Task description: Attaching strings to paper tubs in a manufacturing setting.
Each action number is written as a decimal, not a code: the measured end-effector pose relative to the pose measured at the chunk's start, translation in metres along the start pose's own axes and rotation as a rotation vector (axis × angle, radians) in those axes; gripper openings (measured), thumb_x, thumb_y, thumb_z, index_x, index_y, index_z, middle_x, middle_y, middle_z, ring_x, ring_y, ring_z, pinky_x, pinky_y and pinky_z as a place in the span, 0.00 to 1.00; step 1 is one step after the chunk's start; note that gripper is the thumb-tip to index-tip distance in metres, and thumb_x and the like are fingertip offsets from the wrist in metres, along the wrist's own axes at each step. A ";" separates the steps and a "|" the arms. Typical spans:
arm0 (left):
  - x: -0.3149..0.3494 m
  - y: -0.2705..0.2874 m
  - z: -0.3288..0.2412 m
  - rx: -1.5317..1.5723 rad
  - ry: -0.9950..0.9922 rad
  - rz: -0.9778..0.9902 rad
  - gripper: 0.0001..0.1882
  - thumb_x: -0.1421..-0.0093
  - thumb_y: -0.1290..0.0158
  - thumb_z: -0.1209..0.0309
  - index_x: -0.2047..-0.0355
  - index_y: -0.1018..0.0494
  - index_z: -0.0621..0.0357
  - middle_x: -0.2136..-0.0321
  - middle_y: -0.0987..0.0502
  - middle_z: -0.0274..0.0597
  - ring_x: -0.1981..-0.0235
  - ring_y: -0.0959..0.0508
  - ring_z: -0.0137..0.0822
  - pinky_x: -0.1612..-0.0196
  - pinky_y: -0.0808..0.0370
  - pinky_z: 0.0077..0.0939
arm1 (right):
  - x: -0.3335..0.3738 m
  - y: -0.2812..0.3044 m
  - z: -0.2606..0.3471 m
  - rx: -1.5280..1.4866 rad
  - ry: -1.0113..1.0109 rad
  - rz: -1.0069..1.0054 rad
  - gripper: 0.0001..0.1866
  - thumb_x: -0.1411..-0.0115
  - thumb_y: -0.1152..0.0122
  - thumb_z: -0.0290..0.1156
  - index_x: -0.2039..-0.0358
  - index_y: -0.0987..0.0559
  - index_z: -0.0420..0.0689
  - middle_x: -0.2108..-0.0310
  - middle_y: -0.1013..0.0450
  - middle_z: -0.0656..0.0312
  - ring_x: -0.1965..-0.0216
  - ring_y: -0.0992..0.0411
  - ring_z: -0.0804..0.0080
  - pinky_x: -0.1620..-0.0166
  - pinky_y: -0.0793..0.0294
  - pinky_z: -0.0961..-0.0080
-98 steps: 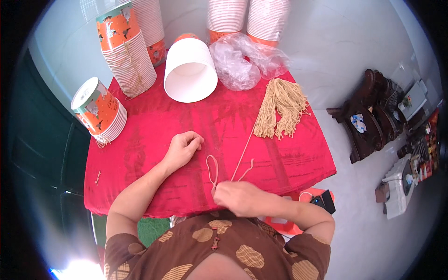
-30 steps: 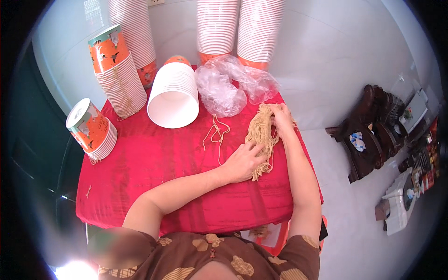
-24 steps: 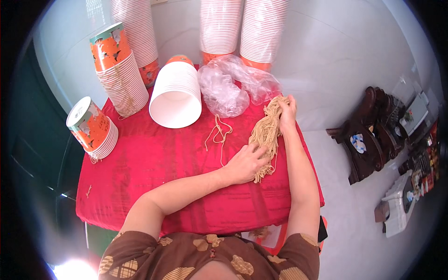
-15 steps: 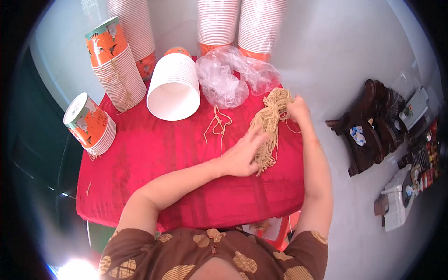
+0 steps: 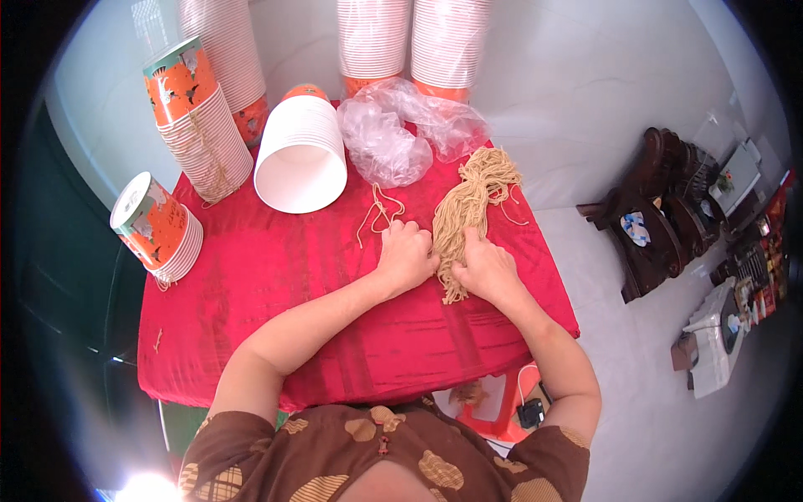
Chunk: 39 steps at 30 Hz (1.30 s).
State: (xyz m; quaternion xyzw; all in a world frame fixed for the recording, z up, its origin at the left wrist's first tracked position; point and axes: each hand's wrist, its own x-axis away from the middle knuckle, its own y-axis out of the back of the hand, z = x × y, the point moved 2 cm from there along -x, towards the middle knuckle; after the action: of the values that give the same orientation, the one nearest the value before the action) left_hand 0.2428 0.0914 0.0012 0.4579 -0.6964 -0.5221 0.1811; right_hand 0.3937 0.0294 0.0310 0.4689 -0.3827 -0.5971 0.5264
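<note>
A long bundle of tan strings (image 5: 474,194) lies on the red-covered table, gathered near its far end and loose at the near end. At its lower right side, my right hand (image 5: 488,269) has fingers and thumb closed on some of the strands. My left hand (image 5: 406,258) is curled closed against the bundle's left edge; what its fingertips hold, if anything, is hidden. Just beyond my left hand lies a loose tan string (image 5: 381,212). One thin strand trails off the bundle's right side.
A stack of white paper buckets (image 5: 303,159) lies on its side. Tied orange-and-white bucket stacks (image 5: 206,151) and a shorter stack (image 5: 159,227) stand at left. Behind are tall wrapped stacks (image 5: 374,42) and a crumpled clear plastic bag (image 5: 389,142). Dark wooden furniture (image 5: 665,213) stands off to the right.
My right hand has come from the bundle's far end down to its lower right side. My left hand has moved slightly left and away from me, its spread fingers now curled.
</note>
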 end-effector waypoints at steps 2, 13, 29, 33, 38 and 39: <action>-0.002 0.000 -0.005 0.026 -0.006 -0.041 0.11 0.50 0.43 0.63 0.75 0.23 0.59 0.67 0.22 0.49 0.59 0.26 0.48 0.54 0.32 0.45 | 0.000 -0.002 -0.015 -0.075 -0.051 0.055 0.18 0.50 0.43 0.31 0.60 0.28 0.35 0.68 0.24 0.39 0.65 0.24 0.41 0.62 0.25 0.49; -0.009 0.006 0.025 0.721 0.205 -0.012 0.06 0.47 0.45 0.73 0.73 0.26 0.65 0.79 0.23 0.43 0.76 0.23 0.31 0.71 0.26 0.29 | 0.017 0.039 -0.065 0.218 -0.060 -0.498 0.10 0.52 0.41 0.26 0.68 0.21 0.37 0.67 0.28 0.49 0.59 0.32 0.51 0.53 0.30 0.59; -0.021 0.026 0.007 0.238 0.062 -0.025 0.08 0.47 0.45 0.70 0.72 0.21 0.62 0.68 0.20 0.52 0.67 0.21 0.45 0.63 0.25 0.40 | -0.009 0.004 -0.053 -0.257 0.126 -0.245 0.08 0.46 0.43 0.27 0.68 0.21 0.38 0.67 0.26 0.48 0.60 0.28 0.51 0.54 0.30 0.58; -0.009 0.009 -0.011 -0.051 0.089 0.102 0.16 0.51 0.43 0.59 0.69 0.20 0.59 0.59 0.26 0.54 0.51 0.32 0.52 0.51 0.35 0.49 | -0.014 -0.005 -0.031 -0.180 0.082 -0.218 0.11 0.46 0.41 0.31 0.65 0.24 0.37 0.66 0.26 0.47 0.60 0.28 0.49 0.55 0.29 0.55; -0.011 -0.003 -0.010 0.034 0.052 0.008 0.15 0.53 0.42 0.62 0.70 0.22 0.61 0.64 0.24 0.53 0.55 0.29 0.51 0.53 0.34 0.48 | -0.029 -0.019 -0.026 0.013 -0.012 -0.203 0.13 0.47 0.40 0.33 0.67 0.25 0.35 0.66 0.25 0.46 0.63 0.26 0.46 0.60 0.25 0.55; -0.012 -0.002 -0.008 0.111 0.070 -0.033 0.13 0.52 0.42 0.64 0.71 0.23 0.62 0.67 0.23 0.52 0.59 0.27 0.50 0.55 0.32 0.48 | -0.031 -0.025 -0.033 -0.011 -0.004 -0.167 0.12 0.47 0.40 0.32 0.67 0.25 0.35 0.68 0.25 0.45 0.65 0.25 0.47 0.61 0.25 0.55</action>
State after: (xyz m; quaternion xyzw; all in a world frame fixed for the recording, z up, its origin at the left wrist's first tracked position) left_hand 0.2561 0.0971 0.0051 0.4964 -0.7101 -0.4691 0.1710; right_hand 0.4189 0.0654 0.0034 0.4952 -0.3400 -0.6420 0.4765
